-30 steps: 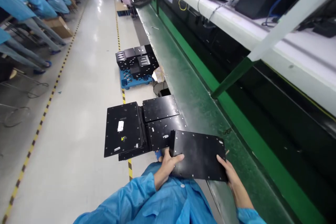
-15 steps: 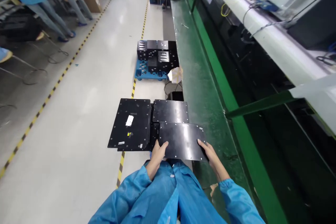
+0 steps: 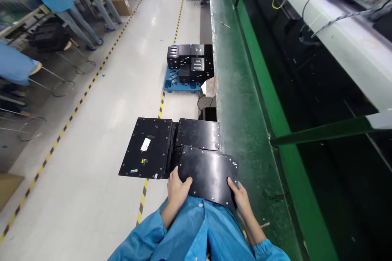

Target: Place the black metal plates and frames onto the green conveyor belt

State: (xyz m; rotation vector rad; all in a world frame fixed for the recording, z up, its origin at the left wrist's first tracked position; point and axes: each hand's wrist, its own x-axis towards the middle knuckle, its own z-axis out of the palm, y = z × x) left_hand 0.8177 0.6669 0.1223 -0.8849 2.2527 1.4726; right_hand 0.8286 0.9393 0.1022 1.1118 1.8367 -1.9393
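A flat black panel (image 3: 210, 175) with small light dots along its edges is tilted in front of my waist. My left hand (image 3: 178, 187) grips its left edge, thumb on top and fingers at the side. On the opposite edge, my right hand (image 3: 239, 196) holds it the same way, its lower fingers hidden underneath. Just beyond lies a similar black panel (image 3: 199, 133). To the left, a stack of larger black panels has a top panel (image 3: 153, 130) with a white label (image 3: 145, 144) and a small yellow mark.
A green bench (image 3: 235, 89) runs along my right, below a white shelf (image 3: 343, 45) with cables. Ahead, a blue pallet (image 3: 180, 87) carries black boxes (image 3: 184, 74). People in blue stand across the aisle (image 3: 101, 138) to the left.
The held panel has come nearer my body and now tilts, its right side lower. Both hands moved with it, keeping their grip. The camera view has shifted slightly.
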